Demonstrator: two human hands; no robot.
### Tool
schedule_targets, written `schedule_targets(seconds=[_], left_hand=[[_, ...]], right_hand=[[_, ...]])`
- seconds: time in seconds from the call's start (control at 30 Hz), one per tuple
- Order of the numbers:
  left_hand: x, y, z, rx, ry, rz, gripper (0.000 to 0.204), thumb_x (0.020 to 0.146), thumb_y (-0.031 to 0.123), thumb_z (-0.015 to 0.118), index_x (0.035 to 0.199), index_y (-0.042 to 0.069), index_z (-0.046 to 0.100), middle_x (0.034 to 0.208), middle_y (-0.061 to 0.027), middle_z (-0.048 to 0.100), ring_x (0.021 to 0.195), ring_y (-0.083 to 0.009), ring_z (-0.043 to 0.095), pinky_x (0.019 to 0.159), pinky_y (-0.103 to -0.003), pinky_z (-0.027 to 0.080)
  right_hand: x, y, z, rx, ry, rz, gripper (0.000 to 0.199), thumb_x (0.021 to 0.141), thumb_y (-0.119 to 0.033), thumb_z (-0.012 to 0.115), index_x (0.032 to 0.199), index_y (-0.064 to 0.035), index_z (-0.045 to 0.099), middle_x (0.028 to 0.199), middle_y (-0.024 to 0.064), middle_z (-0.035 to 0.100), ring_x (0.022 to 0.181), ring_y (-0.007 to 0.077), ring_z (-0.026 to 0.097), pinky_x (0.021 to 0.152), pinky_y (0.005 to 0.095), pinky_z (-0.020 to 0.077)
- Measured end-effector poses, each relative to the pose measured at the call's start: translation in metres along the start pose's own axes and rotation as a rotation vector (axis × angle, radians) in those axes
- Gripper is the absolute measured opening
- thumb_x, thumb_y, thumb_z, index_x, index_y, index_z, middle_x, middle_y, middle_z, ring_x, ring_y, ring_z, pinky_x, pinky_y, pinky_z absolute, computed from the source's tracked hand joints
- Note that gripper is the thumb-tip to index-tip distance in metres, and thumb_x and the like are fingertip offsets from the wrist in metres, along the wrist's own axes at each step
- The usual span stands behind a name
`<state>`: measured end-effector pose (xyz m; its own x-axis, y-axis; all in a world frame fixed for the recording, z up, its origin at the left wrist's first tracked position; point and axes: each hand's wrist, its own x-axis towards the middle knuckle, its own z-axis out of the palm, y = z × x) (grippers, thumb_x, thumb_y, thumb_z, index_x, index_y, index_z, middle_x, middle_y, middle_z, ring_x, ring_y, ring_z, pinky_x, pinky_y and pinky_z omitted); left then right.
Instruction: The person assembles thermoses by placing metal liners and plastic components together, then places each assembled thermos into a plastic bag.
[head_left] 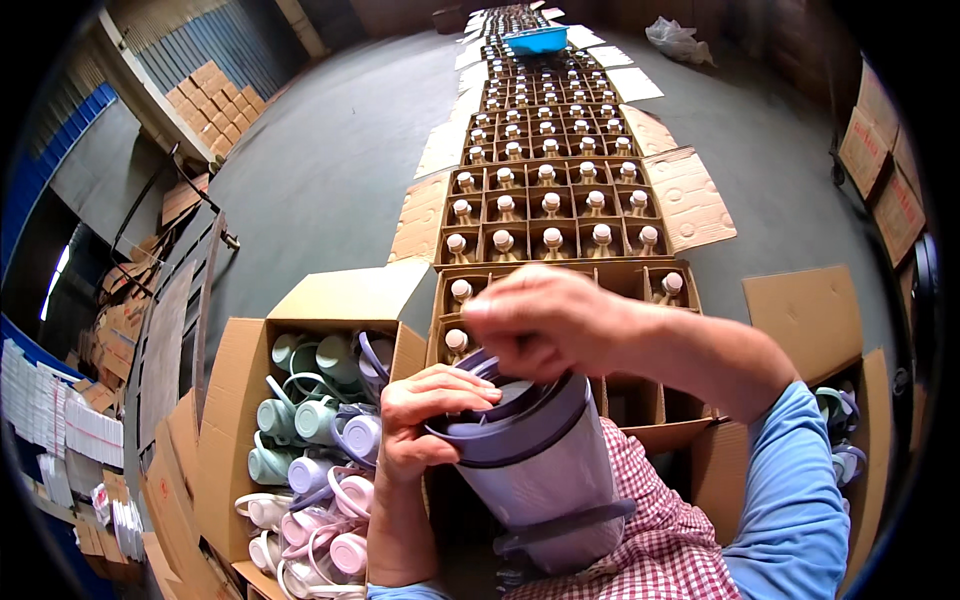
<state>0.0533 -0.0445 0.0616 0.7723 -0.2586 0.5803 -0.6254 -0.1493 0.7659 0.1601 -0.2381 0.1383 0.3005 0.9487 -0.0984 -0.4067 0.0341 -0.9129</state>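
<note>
A big pale-lavender jug (545, 490) with a dark purple rim and a dark purple loop handle (565, 530) leans against my red-checked apron. My left hand (425, 412) is closed on the left side of its rim, fingers over the top and thumb below. Above the mouth, my right hand (555, 318) is curled with its fingers bent down, a little blurred; whatever they hold is hidden. Behind it, an open divided carton (565, 275) has a few bottles with pale caps (461, 289) in its cells.
On my left, an open carton (228, 430) holds green, lavender and pink lidded bottles with loops. Another open carton (875, 420) is at my right. Rows of cartons with capped bottles (552, 240) run far back, a blue basin (537, 41) on top. Left stands a metal-framed cart (172, 345).
</note>
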Motion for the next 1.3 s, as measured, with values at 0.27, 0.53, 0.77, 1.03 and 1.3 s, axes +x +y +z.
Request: schedule_targets(seconds=[0.27, 0.53, 0.77, 1.03, 1.3], left_hand=[[0.003, -0.005, -0.009, -0.152, -0.089, -0.087, 0.065, 0.068, 0.054, 0.068, 0.094, -0.006, 0.07, 0.096, -0.0197, 0.069, 0.095, -0.0319, 0.065, 0.093, -0.041, 0.045], [-0.019, -0.03, 0.002, -0.16, 0.099, 0.032, 0.07, 0.065, 0.062, 0.068, 0.087, -0.004, 0.071, 0.09, -0.0162, 0.07, 0.095, -0.0336, 0.064, 0.09, -0.043, 0.046], [0.017, 0.062, 0.06, 0.847, 0.197, -0.295, 0.049, 0.067, 0.046, 0.075, 0.079, -0.001, 0.066, 0.068, -0.0148, 0.061, 0.064, -0.0294, 0.06, 0.06, -0.036, 0.046], [-0.027, 0.03, 0.002, 0.26, 0.162, -0.081, 0.067, 0.077, 0.061, 0.059, 0.089, -0.004, 0.068, 0.091, -0.0155, 0.07, 0.096, -0.0325, 0.066, 0.088, -0.043, 0.047], [0.04, 0.09, 0.072, 0.898, 0.041, -0.224, 0.028, 0.079, 0.03, 0.07, 0.092, 0.005, 0.069, 0.083, -0.0118, 0.066, 0.077, -0.0283, 0.066, 0.073, -0.034, 0.051]], right_hand=[[-0.013, -0.019, 0.002, -0.676, 0.156, -0.491, 0.033, 0.093, -0.029, 0.052, 0.083, 0.0003, 0.062, 0.072, 0.0092, 0.061, 0.062, 0.0181, 0.061, 0.058, 0.0285, 0.0492], [0.002, 0.05, -0.026, -0.627, 0.036, -0.431, 0.037, 0.092, -0.029, 0.052, 0.073, 0.0024, 0.06, 0.068, 0.0115, 0.057, 0.065, 0.0198, 0.056, 0.061, 0.031, 0.0436], [0.064, 0.116, -0.068, 0.209, -0.347, -0.728, 0.044, 0.088, -0.032, 0.049, 0.056, -0.0018, 0.055, 0.053, 0.0105, 0.051, 0.055, 0.021, 0.051, 0.075, 0.0364, 0.0429], [0.02, 0.069, -0.025, -0.349, -0.085, -0.604, 0.045, 0.094, -0.031, 0.047, 0.066, 0.0029, 0.059, 0.065, 0.008, 0.056, 0.066, 0.0179, 0.055, 0.066, 0.03, 0.0435], [0.055, 0.12, -0.062, 0.343, -0.173, -0.639, 0.07, 0.092, -0.063, 0.036, 0.102, 0.0015, 0.063, 0.107, 0.0184, 0.065, 0.109, 0.0283, 0.059, 0.099, 0.0406, 0.0406]])
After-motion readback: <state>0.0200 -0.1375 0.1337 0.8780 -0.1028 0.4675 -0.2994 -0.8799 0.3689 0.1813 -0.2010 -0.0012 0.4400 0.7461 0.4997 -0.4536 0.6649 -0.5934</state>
